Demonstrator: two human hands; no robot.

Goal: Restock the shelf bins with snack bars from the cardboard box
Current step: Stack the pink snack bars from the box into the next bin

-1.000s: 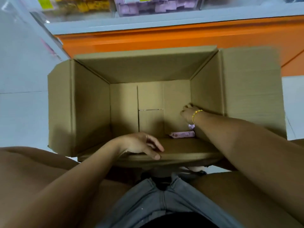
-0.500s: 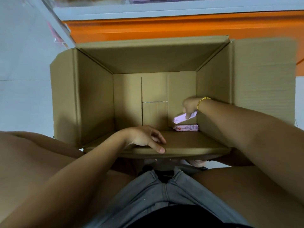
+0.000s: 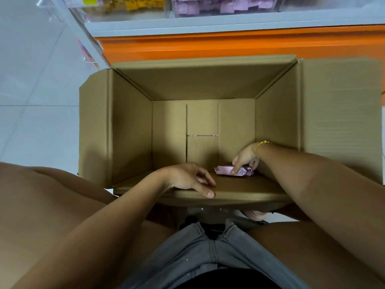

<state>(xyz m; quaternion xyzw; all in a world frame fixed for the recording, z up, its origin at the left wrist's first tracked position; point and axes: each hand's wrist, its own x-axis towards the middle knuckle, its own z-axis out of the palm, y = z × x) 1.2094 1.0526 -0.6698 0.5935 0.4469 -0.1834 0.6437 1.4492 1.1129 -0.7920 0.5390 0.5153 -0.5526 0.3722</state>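
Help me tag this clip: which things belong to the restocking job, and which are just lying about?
Job: cardboard box; pink snack bar; right hand gripping it; left hand resting on box flap; shelf bins.
Lying about: orange shelf base; gold bracelet; floor tiles.

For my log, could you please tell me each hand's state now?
Left hand: open, resting on brown cardboard box flap.
Right hand: gripping pink wrapped snack bar.

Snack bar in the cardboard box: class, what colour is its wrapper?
The snack bar is wrapped in pale lilac-pink; the head view shows it best.
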